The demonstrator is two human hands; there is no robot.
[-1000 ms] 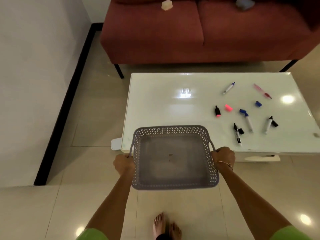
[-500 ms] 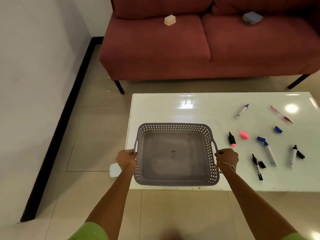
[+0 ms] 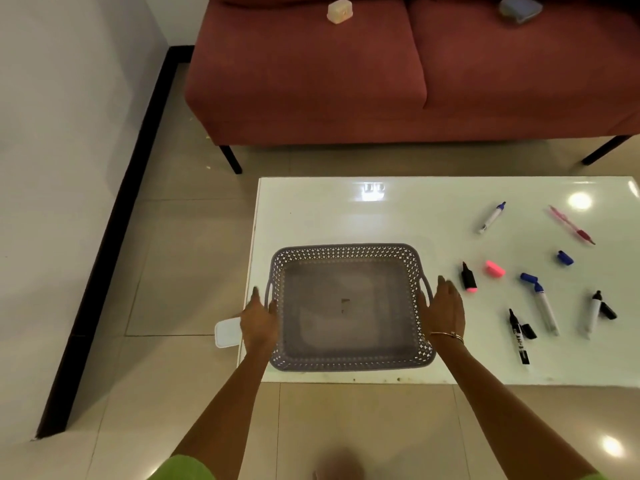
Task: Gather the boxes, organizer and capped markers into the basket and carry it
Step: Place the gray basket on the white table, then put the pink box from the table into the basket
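The empty grey perforated basket [image 3: 349, 252] sits on the white table [image 3: 346, 213] near its front left corner. My left hand [image 3: 259, 320] is open beside the basket's left handle, fingers straight. My right hand [image 3: 443, 306] is open beside the right handle. Several markers lie uncapped to the right: a black-and-pink one [image 3: 468, 277] with its pink cap [image 3: 494, 269], a blue one [image 3: 543, 303], two black ones [image 3: 518, 336] [image 3: 594, 313] with caps beside them. A capped blue marker [image 3: 491, 216] and a pink pen [image 3: 571, 225] lie farther back. A loose blue cap [image 3: 565, 258] lies alone.
A red sofa [image 3: 398, 81] stands behind the table, with a small cream box [image 3: 339, 11] and a blue-grey box [image 3: 519, 8] on its seat. A white object [image 3: 227, 332] pokes out below the table's left edge. A wall with black skirting runs along the left.
The basket came forward over the table and now rests on it. Both hands have let go of the handles and opened beside them.
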